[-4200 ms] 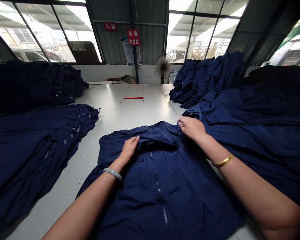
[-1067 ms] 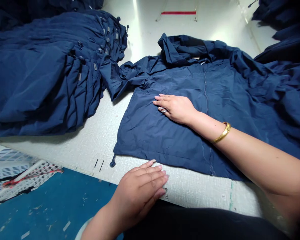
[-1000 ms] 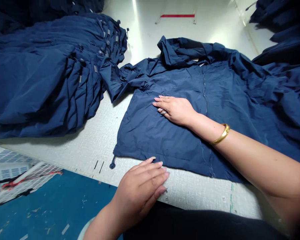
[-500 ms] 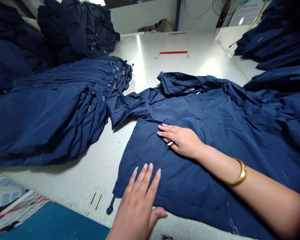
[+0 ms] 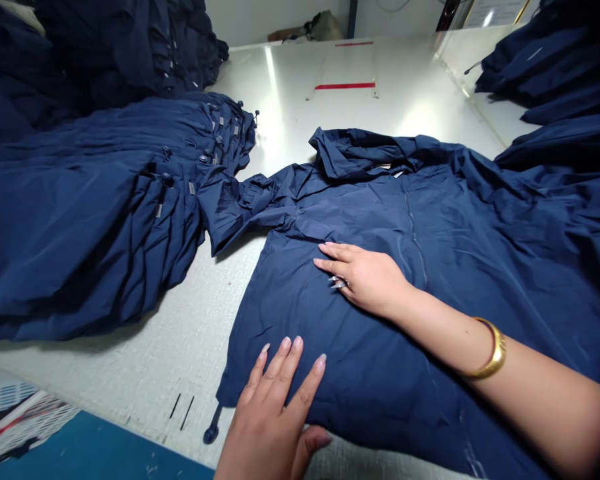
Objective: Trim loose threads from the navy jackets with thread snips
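The open left hand (image 5: 275,410) and right hand (image 5: 363,280) press flat, gripping nothing, on a creased navy nylon zip jacket (image 5: 275,313) on the white counter (image 5: 380,100); dragging could pull its bunched sleeve (image 5: 225,210) into the touching stack of navy jackets (image 5: 95,220).

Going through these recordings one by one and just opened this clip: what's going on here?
A person has a navy jacket spread on a white table. Their right hand, with a gold bangle on the wrist, lies flat on the jacket's front beside the zip. Their left hand rests with its fingers spread near the lower edge, close to a cord toggle. Fanned stacks of navy jackets lie to the left, with more jackets to the right.
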The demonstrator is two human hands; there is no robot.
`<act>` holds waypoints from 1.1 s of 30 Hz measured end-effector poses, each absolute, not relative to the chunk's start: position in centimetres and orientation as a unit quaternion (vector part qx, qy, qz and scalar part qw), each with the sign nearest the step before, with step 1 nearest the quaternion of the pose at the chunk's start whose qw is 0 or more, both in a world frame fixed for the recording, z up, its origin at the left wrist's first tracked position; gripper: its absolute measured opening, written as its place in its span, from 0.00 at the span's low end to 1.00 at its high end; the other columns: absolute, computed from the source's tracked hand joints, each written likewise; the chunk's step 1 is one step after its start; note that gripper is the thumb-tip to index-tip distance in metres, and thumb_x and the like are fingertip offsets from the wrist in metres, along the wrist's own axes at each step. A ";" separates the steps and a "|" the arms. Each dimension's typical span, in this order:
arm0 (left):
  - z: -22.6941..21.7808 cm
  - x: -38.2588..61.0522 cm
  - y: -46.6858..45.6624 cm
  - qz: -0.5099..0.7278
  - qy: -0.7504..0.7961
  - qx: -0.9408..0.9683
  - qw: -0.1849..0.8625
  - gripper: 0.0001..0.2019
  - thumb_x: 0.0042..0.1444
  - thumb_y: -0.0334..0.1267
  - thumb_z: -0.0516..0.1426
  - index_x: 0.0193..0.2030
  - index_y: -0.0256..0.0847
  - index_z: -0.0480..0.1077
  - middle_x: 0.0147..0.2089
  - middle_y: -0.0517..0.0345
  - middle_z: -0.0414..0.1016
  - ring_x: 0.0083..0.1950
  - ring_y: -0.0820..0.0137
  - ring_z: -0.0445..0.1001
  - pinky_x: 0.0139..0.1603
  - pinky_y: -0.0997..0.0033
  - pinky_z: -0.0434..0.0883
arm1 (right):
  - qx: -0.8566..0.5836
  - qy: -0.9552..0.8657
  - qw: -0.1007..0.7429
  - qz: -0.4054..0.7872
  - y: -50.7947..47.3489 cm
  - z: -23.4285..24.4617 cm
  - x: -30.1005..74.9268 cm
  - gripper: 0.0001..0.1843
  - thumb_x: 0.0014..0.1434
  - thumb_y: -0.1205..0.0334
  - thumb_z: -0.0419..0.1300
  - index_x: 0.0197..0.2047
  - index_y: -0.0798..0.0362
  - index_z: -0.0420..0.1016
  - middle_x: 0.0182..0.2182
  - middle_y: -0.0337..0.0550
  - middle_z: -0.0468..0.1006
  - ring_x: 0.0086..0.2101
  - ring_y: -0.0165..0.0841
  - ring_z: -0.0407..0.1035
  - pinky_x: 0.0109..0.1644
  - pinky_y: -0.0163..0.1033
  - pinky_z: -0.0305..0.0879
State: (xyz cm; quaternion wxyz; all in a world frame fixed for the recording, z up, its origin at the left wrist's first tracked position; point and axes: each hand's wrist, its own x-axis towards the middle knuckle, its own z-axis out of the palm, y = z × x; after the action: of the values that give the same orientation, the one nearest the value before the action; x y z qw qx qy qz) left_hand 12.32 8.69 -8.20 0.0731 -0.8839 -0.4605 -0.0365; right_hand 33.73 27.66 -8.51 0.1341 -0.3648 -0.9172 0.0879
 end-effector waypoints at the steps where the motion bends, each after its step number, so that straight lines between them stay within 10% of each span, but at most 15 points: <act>1: -8.3 12.3 8.6 -0.037 -0.459 -0.885 0.074 0.34 0.62 0.52 0.54 0.71 0.39 0.55 0.69 0.38 0.61 0.68 0.50 0.63 0.59 0.47 0.67 | -0.375 -0.913 0.137 0.082 27.7 -8.5 33.7 0.27 0.58 0.68 0.57 0.61 0.49 0.72 0.64 0.44 0.67 0.62 0.38 0.63 0.62 0.44 0.66; 25: -7.1 7.7 6.0 -0.090 -0.668 -0.734 -0.081 0.41 0.63 0.49 0.55 0.75 0.43 0.37 0.72 0.44 0.57 0.72 0.51 0.54 0.68 0.43 0.60 | -0.352 -0.916 0.177 0.074 28.1 -8.7 34.5 0.23 0.60 0.68 0.55 0.58 0.52 0.74 0.61 0.44 0.71 0.58 0.38 0.68 0.60 0.45 0.68; 33: -6.5 7.0 6.4 -0.188 -0.663 -0.712 -0.135 0.27 0.63 0.45 0.56 0.68 0.47 0.59 0.66 0.53 0.68 0.70 0.56 0.61 0.69 0.46 0.60 | -0.223 -0.962 0.039 0.150 16.5 -3.0 35.5 0.17 0.62 0.45 0.56 0.38 0.50 0.77 0.43 0.49 0.80 0.46 0.43 0.74 0.40 0.45 0.75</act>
State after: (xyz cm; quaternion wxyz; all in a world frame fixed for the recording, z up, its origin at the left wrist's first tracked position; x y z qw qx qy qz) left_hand 6.96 6.36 -6.54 -0.1348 -0.7122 -0.6627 -0.1881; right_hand 35.54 16.48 -2.99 0.0386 -0.2228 -0.9625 0.1499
